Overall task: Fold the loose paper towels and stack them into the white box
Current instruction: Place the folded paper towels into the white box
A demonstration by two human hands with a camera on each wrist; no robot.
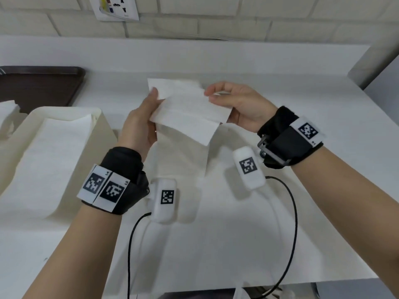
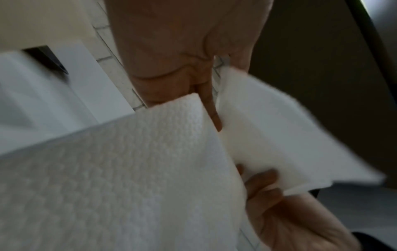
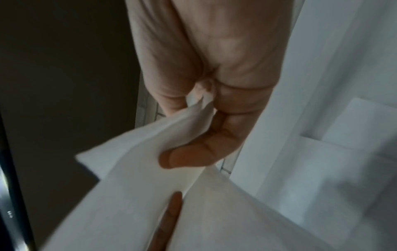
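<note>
Both grips pinched on one paper towel [image 1: 185, 108]: left hand [image 1: 140, 124] at its left edge, right hand [image 1: 235, 102] at the right, mid-fold above the tabletop [image 1: 280, 212]. White box [image 1: 98, 117] at left already holds folded towels; loose ones remain beyond it.

Your head camera is looking forward and down from above onto the white table [image 1: 280, 212], taking in both forearms and reaching as far as the tiled wall [image 1: 237, 16]. Your left wrist camera is looking along the left hand [image 2: 171, 51] from very close, so the paper towel [image 2: 128, 169] is filling most of its frame. Your right wrist camera is sitting equally close behind the right hand [image 3: 214, 76]. All three views are sharing that towel held between both hands.
</note>
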